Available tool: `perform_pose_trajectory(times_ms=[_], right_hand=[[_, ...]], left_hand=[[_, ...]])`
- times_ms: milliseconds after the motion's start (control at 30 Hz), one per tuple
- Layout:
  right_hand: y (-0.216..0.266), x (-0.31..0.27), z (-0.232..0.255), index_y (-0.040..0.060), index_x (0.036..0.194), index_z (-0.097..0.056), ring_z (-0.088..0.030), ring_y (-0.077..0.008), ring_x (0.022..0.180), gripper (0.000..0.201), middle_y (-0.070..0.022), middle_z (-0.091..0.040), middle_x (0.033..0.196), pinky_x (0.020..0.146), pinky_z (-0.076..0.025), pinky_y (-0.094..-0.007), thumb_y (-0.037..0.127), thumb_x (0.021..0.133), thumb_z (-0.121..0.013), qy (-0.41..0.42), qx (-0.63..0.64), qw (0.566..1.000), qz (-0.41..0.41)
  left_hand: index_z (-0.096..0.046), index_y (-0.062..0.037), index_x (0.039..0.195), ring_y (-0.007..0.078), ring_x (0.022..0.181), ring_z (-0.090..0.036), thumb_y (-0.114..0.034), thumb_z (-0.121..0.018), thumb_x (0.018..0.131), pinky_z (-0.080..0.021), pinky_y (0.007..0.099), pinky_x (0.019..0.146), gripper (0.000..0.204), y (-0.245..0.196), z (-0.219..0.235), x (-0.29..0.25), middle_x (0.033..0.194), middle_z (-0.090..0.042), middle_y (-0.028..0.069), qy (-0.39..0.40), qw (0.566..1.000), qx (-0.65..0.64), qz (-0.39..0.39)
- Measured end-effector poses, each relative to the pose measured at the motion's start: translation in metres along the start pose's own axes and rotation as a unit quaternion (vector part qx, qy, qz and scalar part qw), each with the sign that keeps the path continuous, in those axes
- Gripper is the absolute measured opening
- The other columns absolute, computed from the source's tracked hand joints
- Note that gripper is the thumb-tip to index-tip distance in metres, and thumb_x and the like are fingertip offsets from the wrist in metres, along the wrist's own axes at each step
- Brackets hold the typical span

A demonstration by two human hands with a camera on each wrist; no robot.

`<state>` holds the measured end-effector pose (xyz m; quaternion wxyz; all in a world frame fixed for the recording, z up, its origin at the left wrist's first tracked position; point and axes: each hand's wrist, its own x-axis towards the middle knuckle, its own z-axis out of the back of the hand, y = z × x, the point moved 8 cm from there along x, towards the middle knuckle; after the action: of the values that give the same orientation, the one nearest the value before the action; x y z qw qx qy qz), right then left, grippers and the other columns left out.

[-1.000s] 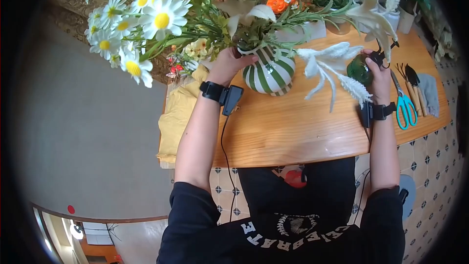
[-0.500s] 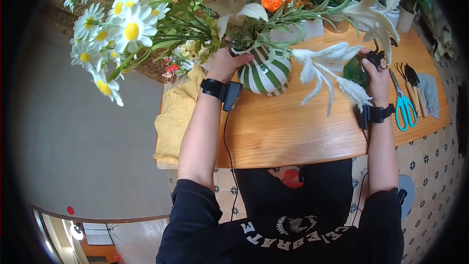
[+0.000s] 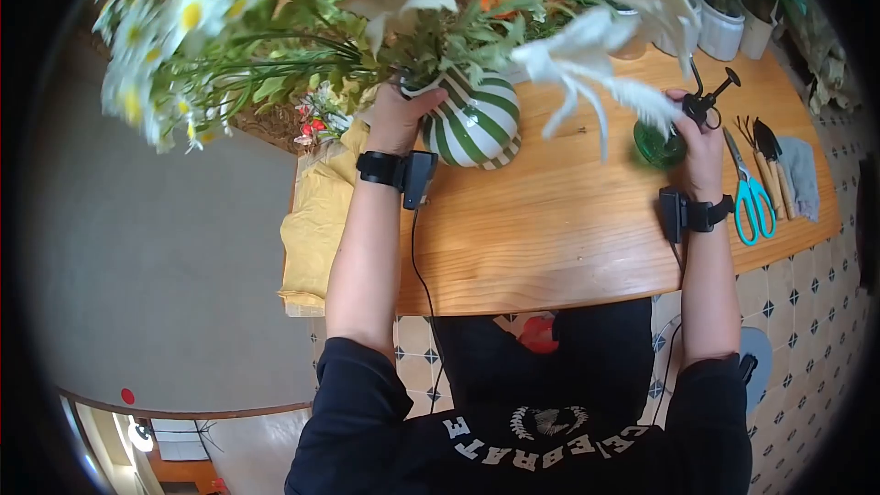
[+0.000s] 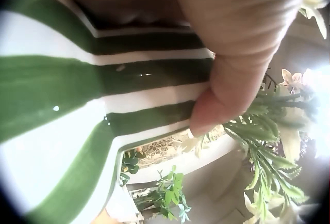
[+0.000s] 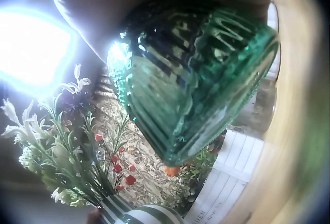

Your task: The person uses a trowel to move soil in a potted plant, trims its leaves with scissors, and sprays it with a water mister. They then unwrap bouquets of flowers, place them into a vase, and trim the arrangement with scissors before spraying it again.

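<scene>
My left hand [image 3: 394,121] grips the neck of a green-and-white striped vase [image 3: 472,128], the thumb lying across the stripes in the left wrist view. Out of the vase spreads a bouquet of white daisies [image 3: 190,16], pale fuzzy flowers [image 3: 573,41] and green stems. On the right, my right hand [image 3: 706,158] holds a green glass spray bottle [image 3: 658,145] by its upper part, below the black spray head [image 3: 701,110]. Ribbed green glass fills the middle of the right wrist view, its base tilted outward.
Teal-handled scissors [image 3: 753,206], a small rake and trowel [image 3: 770,151] and a grey cloth [image 3: 800,179] lie at the table's right. Yellow cloth [image 3: 316,229] covers the left edge. Potted plants [image 3: 721,32] stand at the back right. Cables hang from both wrist cameras.
The vase has shifted left with my left hand, and its blooms have swung left, blurred now. My right hand and the spray bottle have moved slightly left, the spray head now more exposed.
</scene>
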<state>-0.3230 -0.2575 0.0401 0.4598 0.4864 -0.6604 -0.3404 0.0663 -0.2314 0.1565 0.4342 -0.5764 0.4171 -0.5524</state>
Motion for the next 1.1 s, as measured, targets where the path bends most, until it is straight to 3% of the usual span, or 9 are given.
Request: perform_pose_trajectory(times_ms=[267,433,633,767,1100], right_hand=[[-0.001,0.0,-0.001,0.0008,0.11,-0.063,-0.058,-0.0125,0.096,0.029,-0.0051,-0.065,0.104,0.088,-0.043,-0.0259,0.014,0.084,-0.066,0.014,-0.009,1.0,-0.005],[-0.002,0.0,-0.002,0.0004,0.11,-0.063,-0.058,-0.0115,0.093,0.029,-0.0046,-0.065,0.103,0.086,-0.043,-0.0247,0.013,0.084,-0.066,0.018,-0.012,1.0,-0.006],[0.002,-0.001,-0.006,0.0001,0.109,-0.063,-0.058,-0.0117,0.092,0.028,-0.0049,-0.065,0.101,0.085,-0.044,-0.0249,0.013,0.084,-0.066,0.023,-0.022,1.0,0.003],[-0.003,0.0,-0.005,0.0001,0.11,-0.063,-0.059,-0.0125,0.094,0.028,-0.0054,-0.065,0.102,0.086,-0.045,-0.0254,0.012,0.085,-0.064,0.027,-0.016,0.999,-0.009],[-0.005,0.003,-0.002,-0.0007,0.113,-0.061,-0.058,-0.0159,0.102,0.028,-0.0081,-0.064,0.11,0.091,-0.044,-0.029,0.011,0.087,-0.061,0.045,-0.039,0.998,0.003]], left_hand=[[-0.055,0.0008,0.106,0.014,0.082,-0.062,0.003,-0.074,0.072,-0.05,0.0264,0.076,0.039,-0.017,0.018,-0.029,0.098,-0.064,0.007,-0.137,0.989,0.055,0.008],[-0.052,0.0008,0.106,0.0161,0.08,-0.064,0.005,-0.07,0.073,-0.052,0.0277,0.075,0.037,-0.02,0.03,-0.047,0.094,-0.064,0.0076,-0.174,0.979,0.106,0.005],[-0.051,0.0013,0.107,0.0152,0.081,-0.064,0.005,-0.072,0.073,-0.052,0.0275,0.075,0.039,-0.023,0.038,-0.061,0.096,-0.064,0.0078,-0.219,0.974,0.064,-0.003],[-0.043,0.0007,0.117,0.0144,0.082,-0.063,0.006,-0.074,0.071,-0.052,0.0256,0.073,0.056,-0.014,0.049,-0.062,0.099,-0.062,0.0072,-0.224,0.973,0.054,-0.012],[-0.061,-0.0007,0.094,0.0118,0.075,-0.063,0.004,-0.073,0.072,-0.051,0.0247,0.067,0.025,-0.02,0.038,-0.062,0.087,-0.066,0.0039,-0.225,0.971,0.073,-0.043]])
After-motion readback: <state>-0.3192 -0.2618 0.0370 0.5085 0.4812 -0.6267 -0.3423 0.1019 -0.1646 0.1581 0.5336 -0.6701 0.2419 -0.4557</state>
